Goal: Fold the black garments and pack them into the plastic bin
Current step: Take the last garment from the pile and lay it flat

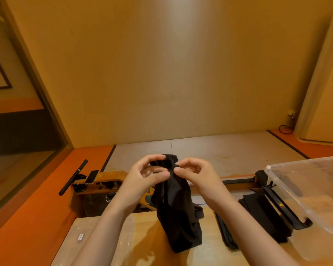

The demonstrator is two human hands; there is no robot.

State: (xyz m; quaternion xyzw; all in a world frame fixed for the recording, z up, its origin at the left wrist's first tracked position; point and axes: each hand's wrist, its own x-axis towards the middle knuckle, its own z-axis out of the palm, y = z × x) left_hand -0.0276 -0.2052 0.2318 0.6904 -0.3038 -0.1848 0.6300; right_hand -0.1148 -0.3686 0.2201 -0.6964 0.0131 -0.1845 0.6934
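A black garment hangs bunched above the wooden table, its lower end touching the tabletop. My left hand pinches its top edge from the left. My right hand pinches the same edge from the right, close beside the left. A stack of folded black garments lies on the table to the right. The clear plastic bin stands at the right edge of the view, beyond that stack.
A clear plastic lid or second bin lies on the table's left part under my left forearm. Past the table's far edge stands a wooden rowing machine with a black handle. Orange and grey floor stretches to the wall.
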